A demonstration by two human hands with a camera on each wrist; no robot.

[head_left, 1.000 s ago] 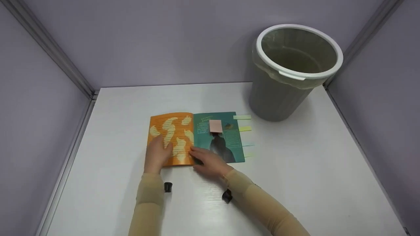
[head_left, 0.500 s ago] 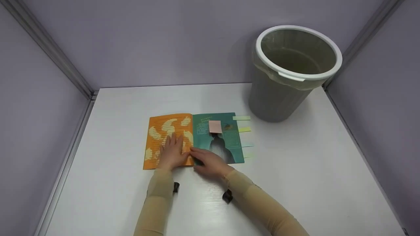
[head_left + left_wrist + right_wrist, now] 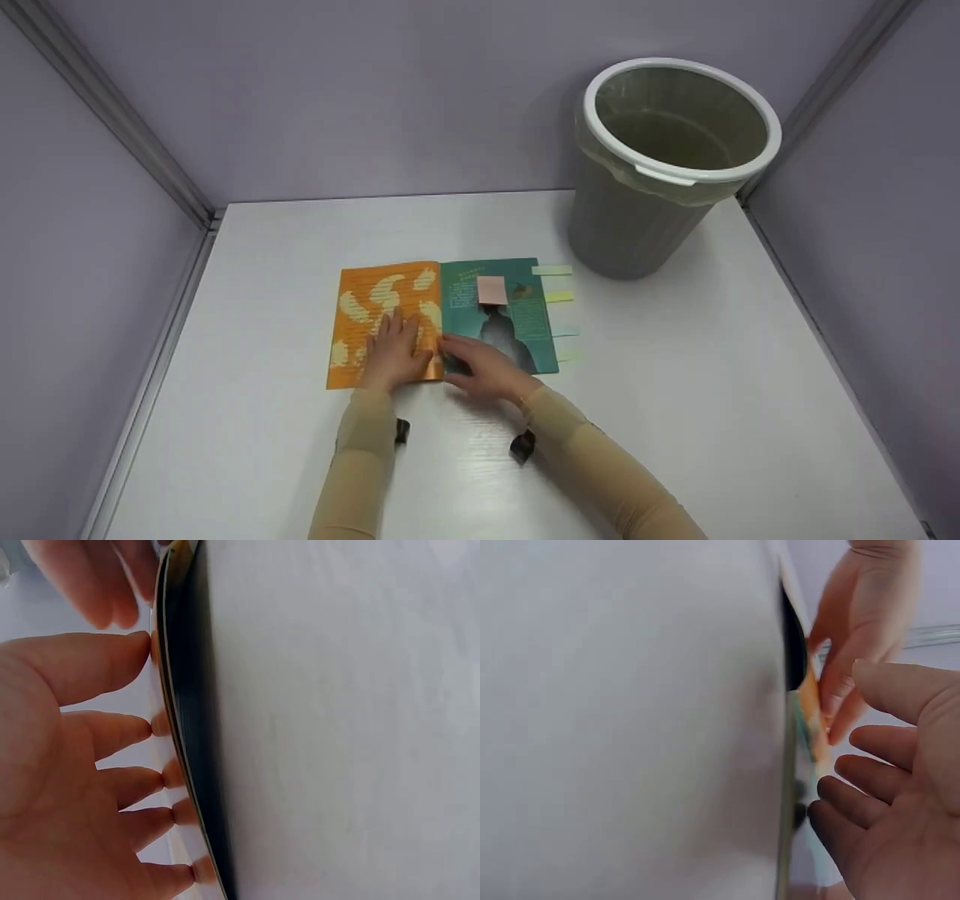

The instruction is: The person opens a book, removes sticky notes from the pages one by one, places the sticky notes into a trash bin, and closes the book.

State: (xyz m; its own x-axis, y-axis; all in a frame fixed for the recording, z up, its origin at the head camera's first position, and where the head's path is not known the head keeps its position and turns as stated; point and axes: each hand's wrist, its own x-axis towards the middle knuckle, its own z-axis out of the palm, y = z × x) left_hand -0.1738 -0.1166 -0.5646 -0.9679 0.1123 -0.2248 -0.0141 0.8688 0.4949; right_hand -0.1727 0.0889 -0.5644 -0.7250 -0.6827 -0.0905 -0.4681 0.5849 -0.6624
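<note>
An open booklet lies on the white table, its orange page (image 3: 360, 281) on the left and teal page (image 3: 532, 334) on the right. My left hand (image 3: 391, 356) rests on the lower part of the orange page with fingers spread. In the left wrist view its fingertips (image 3: 142, 829) touch the page. Just right of the fold, my right hand (image 3: 487, 373) is over the teal page's lower corner; in the right wrist view its fingers (image 3: 874, 776) are loosely extended and hold nothing. A pink sticky note (image 3: 491, 290) is on the teal page.
Several coloured index tabs (image 3: 553, 270) stick out past the booklet's right edge. A grey trash bin (image 3: 622, 225) with a white rim and a liner bag stands at the back right of the table (image 3: 262, 255). Pale walls (image 3: 375, 97) enclose the back and sides.
My left hand has moved from the orange page's left edge rightward to its lower middle, with fingers now spread flat. The right hand has shifted slightly right, off the fold.
</note>
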